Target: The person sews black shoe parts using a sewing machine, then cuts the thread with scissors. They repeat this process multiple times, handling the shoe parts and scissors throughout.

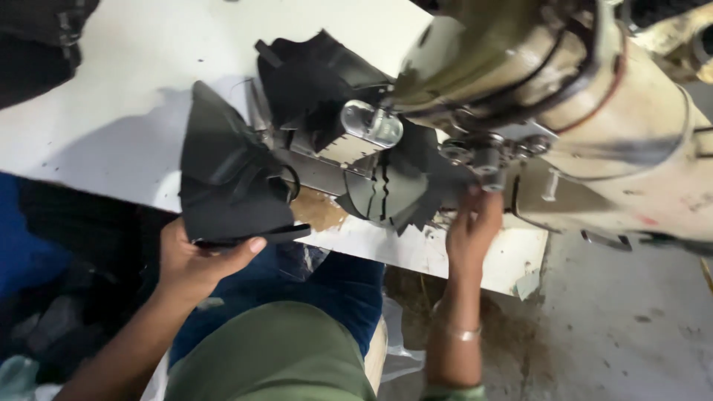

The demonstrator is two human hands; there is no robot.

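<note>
My left hand (194,258) grips the lower edge of a stack of black cut fabric pieces (226,178), thumb on top, at the near edge of the white table (126,89). My right hand (471,226) reaches up under the head of a cream industrial sewing machine (587,111), fingertips touching the black fabric (401,186) and the metal parts by the needle area. More black pieces (312,78) lie behind a shiny metal cylinder (371,122) on the machine.
Dark and blue cloth (44,245) is piled at the left below the table. My lap shows blue trousers (327,286) and a green shirt (275,356). A dusty grey floor (616,327) lies at the right. A thin bangle (462,334) sits on my right wrist.
</note>
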